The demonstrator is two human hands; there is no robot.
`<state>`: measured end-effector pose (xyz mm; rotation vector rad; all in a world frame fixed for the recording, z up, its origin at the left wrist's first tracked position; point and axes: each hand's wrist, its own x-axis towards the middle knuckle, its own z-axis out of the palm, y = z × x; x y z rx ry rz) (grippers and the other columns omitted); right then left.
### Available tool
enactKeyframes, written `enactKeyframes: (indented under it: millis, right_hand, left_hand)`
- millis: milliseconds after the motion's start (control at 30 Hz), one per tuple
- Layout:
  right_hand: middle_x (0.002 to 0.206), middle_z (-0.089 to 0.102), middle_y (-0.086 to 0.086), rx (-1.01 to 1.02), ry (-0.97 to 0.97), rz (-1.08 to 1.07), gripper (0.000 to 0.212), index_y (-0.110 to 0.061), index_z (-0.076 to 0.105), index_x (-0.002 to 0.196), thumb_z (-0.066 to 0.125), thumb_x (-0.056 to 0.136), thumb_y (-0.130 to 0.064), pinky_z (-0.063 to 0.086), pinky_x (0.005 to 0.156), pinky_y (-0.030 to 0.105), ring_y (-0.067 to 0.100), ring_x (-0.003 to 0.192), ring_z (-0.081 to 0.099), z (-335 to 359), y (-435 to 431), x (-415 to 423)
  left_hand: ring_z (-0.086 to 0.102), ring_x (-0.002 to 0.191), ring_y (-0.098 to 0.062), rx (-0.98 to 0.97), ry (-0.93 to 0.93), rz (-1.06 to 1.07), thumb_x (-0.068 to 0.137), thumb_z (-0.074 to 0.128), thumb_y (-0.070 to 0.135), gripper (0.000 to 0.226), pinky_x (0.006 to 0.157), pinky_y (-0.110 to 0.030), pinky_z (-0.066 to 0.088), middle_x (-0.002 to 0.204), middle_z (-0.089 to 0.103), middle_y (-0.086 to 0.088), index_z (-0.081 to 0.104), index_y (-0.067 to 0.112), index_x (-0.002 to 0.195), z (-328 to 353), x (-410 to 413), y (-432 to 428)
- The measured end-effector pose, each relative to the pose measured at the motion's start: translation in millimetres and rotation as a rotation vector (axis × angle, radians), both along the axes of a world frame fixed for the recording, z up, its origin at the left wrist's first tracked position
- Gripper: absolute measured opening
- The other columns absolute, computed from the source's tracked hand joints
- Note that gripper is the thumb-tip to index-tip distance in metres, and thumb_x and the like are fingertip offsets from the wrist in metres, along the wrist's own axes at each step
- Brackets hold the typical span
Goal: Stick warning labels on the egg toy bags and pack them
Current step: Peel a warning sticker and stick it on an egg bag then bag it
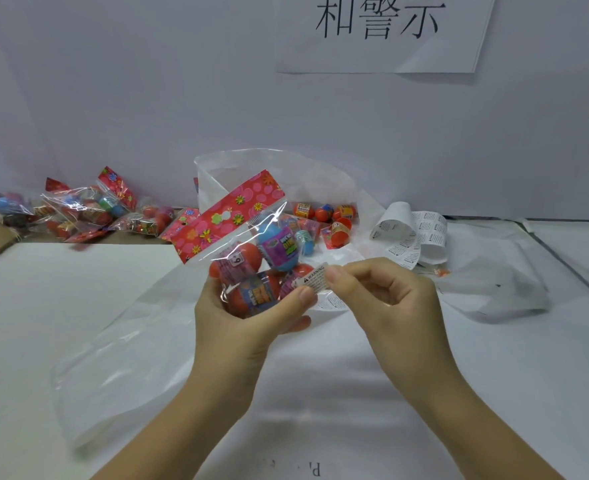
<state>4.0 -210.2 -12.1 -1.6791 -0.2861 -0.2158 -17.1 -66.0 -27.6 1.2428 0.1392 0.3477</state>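
"Egg toy bag [251, 258], where have you got it?"
"In my left hand [248, 327], fingers curled under it, above the table [78, 289]. Red and blue eggs [279, 251] fill it. My right hand [390, 296] pinches one end of the warning label [315, 279] at the bag's right edge; my left thumb presses the other end."
"Which way does it point?"
"Flowered header [230, 213] up and left, long axis tilted. Behind, a large clear bag [258, 168] holds more eggs; label strips [414, 233] lie right."

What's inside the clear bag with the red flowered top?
The clear bag holds red toy eggs and one blue toy egg. The left hand and white warning label hide the rest.
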Motion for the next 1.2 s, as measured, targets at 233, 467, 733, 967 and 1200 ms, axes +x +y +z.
enactKeyframes:
  millis: [233,467,733,967,1200]
  right_hand:
    - [0.082,0.067,-0.014,-0.067,-0.079,-0.157,0.027,-0.031,0.065,0.079,0.063,0.067,-0.055,0.046,0.07,0.014,0.007,0.08,0.062,-1.4,-3.8,4.9]
    - [0.093,0.074,-0.007,0.021,0.162,0.309,0.035,-0.03,0.074,0.092,0.078,0.068,-0.055,0.055,0.069,0.023,0.011,0.084,0.069,5.0,-8.4,14.1]
    - [0.081,0.075,-0.003,0.131,0.137,0.315,0.03,-0.027,0.074,0.086,0.068,0.066,-0.049,0.054,0.062,0.021,0.012,0.072,0.069,-1.5,-7.6,17.3]
    - [0.078,0.071,-0.002,0.158,0.118,0.279,0.021,-0.027,0.071,0.086,0.065,0.084,-0.047,0.055,0.057,0.028,0.015,0.064,0.067,-1.3,-7.5,17.3]
    - [0.071,0.063,-0.008,0.03,0.052,0.363,0.017,-0.019,0.056,0.084,0.061,0.088,-0.034,0.053,0.055,0.028,0.016,0.063,0.064,-3.5,-13.1,20.9]
  left_hand:
    - [0.075,0.084,-0.024,0.021,-0.022,0.012,0.032,0.086,0.032,0.079,0.055,-0.026,0.057,0.092,0.077,0.0,0.06,0.031,0.107,-0.1,0.3,1.7]
    - [0.075,0.083,-0.024,0.101,-0.023,-0.073,0.034,0.091,0.026,0.082,0.055,-0.026,0.058,0.093,0.076,0.0,0.061,0.026,0.109,-1.7,-2.8,-0.1]
    - [0.074,0.086,-0.027,0.073,0.018,-0.114,0.032,0.096,0.024,0.092,0.055,-0.027,0.058,0.098,0.076,-0.005,0.06,0.022,0.116,-1.9,-1.7,2.9]
    - [0.073,0.089,-0.033,0.038,0.052,-0.129,0.035,0.088,0.027,0.097,0.056,-0.028,0.058,0.104,0.074,-0.012,0.056,0.015,0.126,-1.7,-0.9,4.8]
    - [0.075,0.08,-0.029,0.022,0.059,-0.154,0.038,0.085,0.029,0.093,0.057,-0.027,0.058,0.097,0.076,-0.011,0.056,0.014,0.126,4.5,0.1,6.3]
